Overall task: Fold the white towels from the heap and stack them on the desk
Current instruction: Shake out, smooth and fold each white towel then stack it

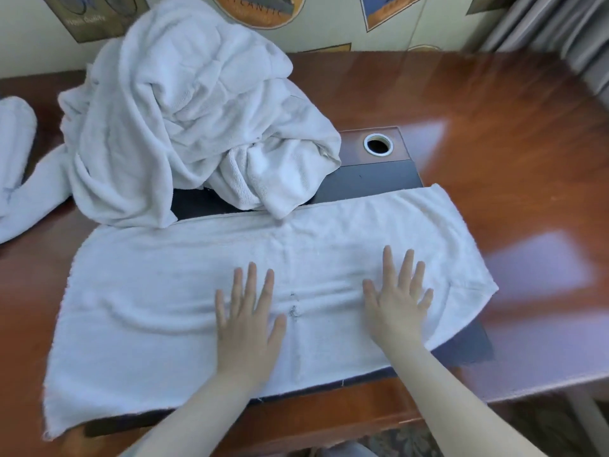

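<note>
A white towel (158, 291) lies spread lengthwise across the front of the wooden desk (510, 153), folded into a long band. My left hand (248, 321) presses flat on its middle with fingers straight and spread. My right hand (397, 298) lies flat on the towel's right half, fingers also spread. Behind the towel a heap of crumpled white towels (178, 113) rises at the back left of the desk, its lower edge touching the spread towel.
A dark desk pad (372, 183) lies under the towel, with a round cable hole (378, 144) behind it. More white cloth (14, 136) sits at the far left edge. A poster-covered wall (329, 31) backs the desk and grey curtains (560, 31) hang at the right.
</note>
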Available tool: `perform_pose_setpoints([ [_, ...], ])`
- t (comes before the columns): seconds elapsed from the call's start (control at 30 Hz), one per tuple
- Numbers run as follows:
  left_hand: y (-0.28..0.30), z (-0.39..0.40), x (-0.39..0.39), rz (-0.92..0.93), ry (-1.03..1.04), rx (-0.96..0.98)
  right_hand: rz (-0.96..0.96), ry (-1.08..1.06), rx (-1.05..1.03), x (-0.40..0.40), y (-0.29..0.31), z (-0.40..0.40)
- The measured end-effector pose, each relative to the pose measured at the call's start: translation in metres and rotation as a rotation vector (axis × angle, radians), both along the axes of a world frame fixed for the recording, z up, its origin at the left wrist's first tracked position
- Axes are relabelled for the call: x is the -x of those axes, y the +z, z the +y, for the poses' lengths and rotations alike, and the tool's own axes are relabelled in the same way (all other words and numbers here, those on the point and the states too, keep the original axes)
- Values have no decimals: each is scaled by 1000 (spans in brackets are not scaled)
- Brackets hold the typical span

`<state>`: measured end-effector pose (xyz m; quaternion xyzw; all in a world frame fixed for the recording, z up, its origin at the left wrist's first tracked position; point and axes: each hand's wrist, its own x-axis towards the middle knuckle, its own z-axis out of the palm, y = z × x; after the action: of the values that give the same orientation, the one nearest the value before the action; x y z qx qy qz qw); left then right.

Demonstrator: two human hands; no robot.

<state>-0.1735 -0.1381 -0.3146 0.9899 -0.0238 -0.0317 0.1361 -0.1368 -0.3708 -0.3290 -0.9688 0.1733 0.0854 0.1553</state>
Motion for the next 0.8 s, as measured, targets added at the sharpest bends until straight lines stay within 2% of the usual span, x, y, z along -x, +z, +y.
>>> perform_pose_setpoints([
  [0.07, -2, -36, 16, 28, -141, -49, 83, -120, 32, 25, -3, -17],
  [0.17, -9, -46, 29, 94, -125, -134, 178, -335, 110, 54, 5, -65],
  [0.23, -12, -47, 34, 92, -134, -150, 173, -387, 168, 65, 12, -85],
  [0.27, -11, -49, 36, 92, -140, -151, 115, -352, 178, 67, 14, -86],
  [0.33, -10, -57, 41, 104, -136, -148, -36, -127, 126, 66, 18, -69],
  [0.4, -9, -66, 49, 119, -109, -146, -43, 160, 93, 68, 13, -47],
  [0.43, -9, -70, 54, 121, -98, -143, 0, 228, 80, 71, 9, -40],
  [0.5, -10, -73, 63, 132, -69, -130, 54, 173, 72, 74, 2, -35],
  [0.57, -16, -70, 64, 123, -2, -120, -3, 139, 110, 74, 2, -23],
  [0.63, -18, -63, 55, 106, 114, -93, -70, 341, 96, 74, 5, 6],
  [0.7, -17, -49, 49, 111, 230, -98, -21, 559, 56, 77, 0, 34],
  [0.8, -20, -6, 62, 185, 404, -130, 68, 625, 94, 82, -6, 37],
])
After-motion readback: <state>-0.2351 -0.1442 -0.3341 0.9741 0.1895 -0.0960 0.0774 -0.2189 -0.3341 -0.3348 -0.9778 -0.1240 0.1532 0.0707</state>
